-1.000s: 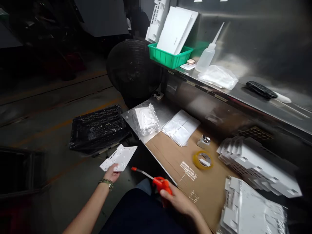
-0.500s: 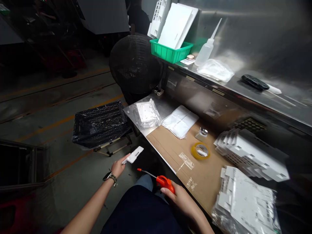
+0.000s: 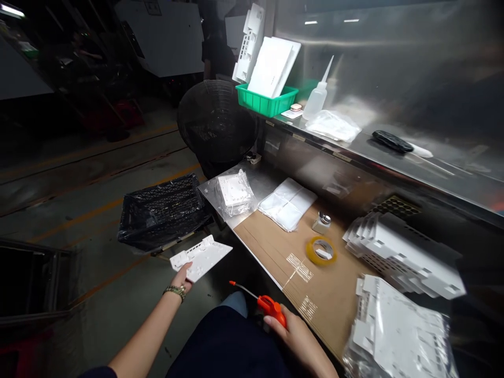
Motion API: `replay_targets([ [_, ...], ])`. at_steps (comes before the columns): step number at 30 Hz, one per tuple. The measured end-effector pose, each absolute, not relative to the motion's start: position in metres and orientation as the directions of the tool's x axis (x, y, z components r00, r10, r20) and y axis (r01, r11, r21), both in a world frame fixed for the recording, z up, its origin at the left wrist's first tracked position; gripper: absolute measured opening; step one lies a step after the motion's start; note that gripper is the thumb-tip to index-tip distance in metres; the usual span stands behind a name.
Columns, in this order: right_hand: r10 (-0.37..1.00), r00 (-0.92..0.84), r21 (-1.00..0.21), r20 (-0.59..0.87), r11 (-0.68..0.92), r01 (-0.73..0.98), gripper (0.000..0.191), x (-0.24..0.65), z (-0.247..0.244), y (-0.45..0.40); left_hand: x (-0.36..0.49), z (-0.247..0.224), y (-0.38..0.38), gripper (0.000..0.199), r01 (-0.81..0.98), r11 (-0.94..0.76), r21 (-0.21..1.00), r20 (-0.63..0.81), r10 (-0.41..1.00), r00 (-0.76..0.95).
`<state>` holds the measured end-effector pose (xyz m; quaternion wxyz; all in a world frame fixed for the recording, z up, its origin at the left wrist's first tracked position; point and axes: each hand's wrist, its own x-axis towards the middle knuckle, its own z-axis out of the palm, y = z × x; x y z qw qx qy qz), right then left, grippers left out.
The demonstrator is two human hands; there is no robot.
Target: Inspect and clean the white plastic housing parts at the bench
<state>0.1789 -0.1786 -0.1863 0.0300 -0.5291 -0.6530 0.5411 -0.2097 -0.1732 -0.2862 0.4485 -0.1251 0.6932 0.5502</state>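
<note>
A white plastic panel is gripped at its near left edge by my left hand, out over the floor beside the table; its ribbed face shows. My right hand is wrapped round an orange air gun, whose thin metal nozzle with an orange tip points up and left, below and right of the panel. The nozzle and panel are apart. Bagged white panels lie on the table's far left corner, beside a stack of flat white bags.
A black crate lined with plastic stands left of the table, near a large fan. On the cardboard sit yellow tape and a small dispenser. White panels stand at right. A green bin rests on the shelf.
My left hand has turned the panel from nearly edge-on to face-up and moved it slightly left. My right hand with the air gun has shifted slightly right and down. The view has shifted a little.
</note>
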Motion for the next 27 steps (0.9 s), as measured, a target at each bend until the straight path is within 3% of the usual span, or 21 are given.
replay_targets([
  [5,0.684,-0.528,-0.837,-0.503,-0.234,0.495,0.055,0.190,-0.208,-0.172,-0.203,-0.281,-0.180,0.035,-0.727,0.309,0.614,-0.783,0.361,-0.507],
  [10,0.773,-0.177,-0.689,-0.609,-0.404,0.601,0.060,0.224,-0.260,-0.123,-0.200,-0.259,-0.184,0.052,-0.716,0.346,0.607,-0.754,0.537,-0.379],
  [13,0.855,-0.002,-0.670,-0.518,-0.404,0.623,0.057,0.240,-0.280,-0.082,-0.206,-0.242,-0.178,0.058,-0.661,0.459,0.593,-0.739,0.637,-0.220],
  [16,0.915,0.138,-0.724,-0.379,-0.386,0.572,0.058,0.244,-0.285,-0.059,-0.210,-0.230,-0.155,0.062,-0.545,0.584,0.602,-0.729,0.681,-0.075],
  [20,0.943,0.208,-0.841,-0.258,-0.325,0.431,0.078,0.225,-0.272,-0.064,-0.193,-0.219,-0.108,0.060,-0.334,0.668,0.664,-0.675,0.729,0.114],
  [22,0.950,0.106,-0.905,-0.294,-0.312,0.289,0.080,0.212,-0.261,-0.078,-0.174,-0.217,-0.081,0.060,-0.218,0.686,0.694,-0.646,0.727,0.233],
  [24,0.917,-0.059,-0.919,-0.394,-0.395,-0.002,0.074,0.200,-0.251,-0.092,-0.151,-0.216,-0.053,0.061,-0.095,0.687,0.720,-0.621,0.700,0.353],
  [27,0.828,-0.158,-0.702,-0.539,-0.544,-0.459,0.069,0.195,-0.237,-0.106,-0.117,-0.220,-0.002,0.053,0.094,0.636,0.766,-0.602,0.657,0.454],
])
